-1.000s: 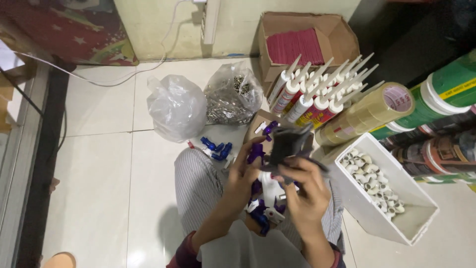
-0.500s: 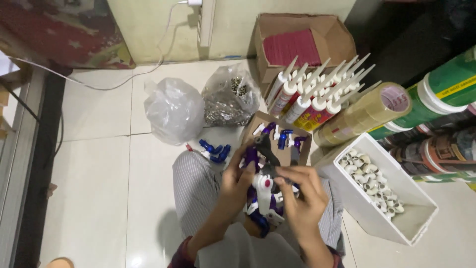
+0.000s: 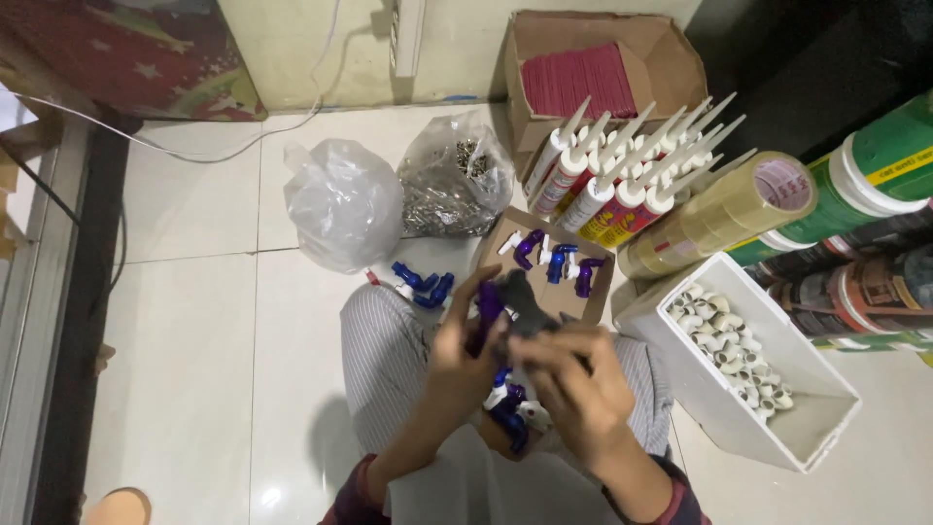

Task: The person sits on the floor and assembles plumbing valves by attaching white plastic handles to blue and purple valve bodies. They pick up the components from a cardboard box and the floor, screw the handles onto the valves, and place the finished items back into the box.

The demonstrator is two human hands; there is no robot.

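head view: over the lap, both hands close on a dark grey plastic piece (image 3: 525, 303), blurred, its long axis slanting up and away. left hand (image 3: 465, 365) also pinches a small purple plastic fitting (image 3: 488, 306); right hand (image 3: 583, 381) curls fingers over the grey piece's lower end. more glossy purple-and-white fittings (image 3: 510, 406) lie in the lap. a white box of pale elbow fittings (image 3: 731, 352) sits right on the tiled floor (image 3: 194, 340).
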